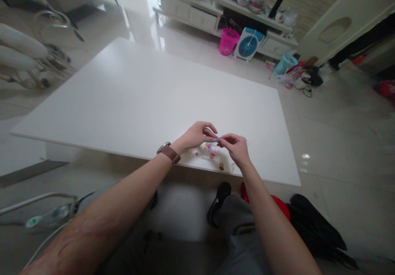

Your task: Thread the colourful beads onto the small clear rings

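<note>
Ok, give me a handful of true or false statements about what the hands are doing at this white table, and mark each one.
1. Both hands meet over the near edge of the white table. True.
2. The left hand and right hand pinch a small blue bead between their fingers. True.
3. A wristwatch with a brown strap sits on the right wrist. False: it is on the left wrist.
4. Small colourful beads lie on the table just beneath the hands. True.
5. The pink basket stands on the table. False: it stands on the floor beyond the table.
</note>
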Demonstrator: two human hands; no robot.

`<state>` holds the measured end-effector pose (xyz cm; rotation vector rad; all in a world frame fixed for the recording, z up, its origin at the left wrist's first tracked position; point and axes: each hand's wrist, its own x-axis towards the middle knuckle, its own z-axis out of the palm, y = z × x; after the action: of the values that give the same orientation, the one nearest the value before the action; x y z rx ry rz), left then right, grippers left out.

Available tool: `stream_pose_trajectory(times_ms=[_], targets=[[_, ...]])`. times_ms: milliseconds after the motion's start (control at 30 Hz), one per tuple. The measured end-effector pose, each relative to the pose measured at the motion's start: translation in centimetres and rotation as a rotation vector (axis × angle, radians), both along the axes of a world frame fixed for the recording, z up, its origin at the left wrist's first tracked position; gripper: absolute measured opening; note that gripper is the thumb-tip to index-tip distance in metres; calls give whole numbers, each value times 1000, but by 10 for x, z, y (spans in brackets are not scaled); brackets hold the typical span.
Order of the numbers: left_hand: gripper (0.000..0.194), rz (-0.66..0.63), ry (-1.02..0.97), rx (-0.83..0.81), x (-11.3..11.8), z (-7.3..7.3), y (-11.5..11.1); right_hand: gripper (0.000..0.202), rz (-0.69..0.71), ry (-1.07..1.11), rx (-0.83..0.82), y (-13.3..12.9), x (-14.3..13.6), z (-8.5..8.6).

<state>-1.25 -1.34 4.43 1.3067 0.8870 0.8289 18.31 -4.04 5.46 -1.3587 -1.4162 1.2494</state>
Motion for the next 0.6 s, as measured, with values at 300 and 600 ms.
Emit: stream_pose_trajectory(times_ms=[300,600], targets=[[21,-53,649,323,-12,-9,-1,12,436,-717,160,-5,16,-10],[42,-233,968,443,-12,-33,-10,20,586,-1163,138,-8,6,-22]])
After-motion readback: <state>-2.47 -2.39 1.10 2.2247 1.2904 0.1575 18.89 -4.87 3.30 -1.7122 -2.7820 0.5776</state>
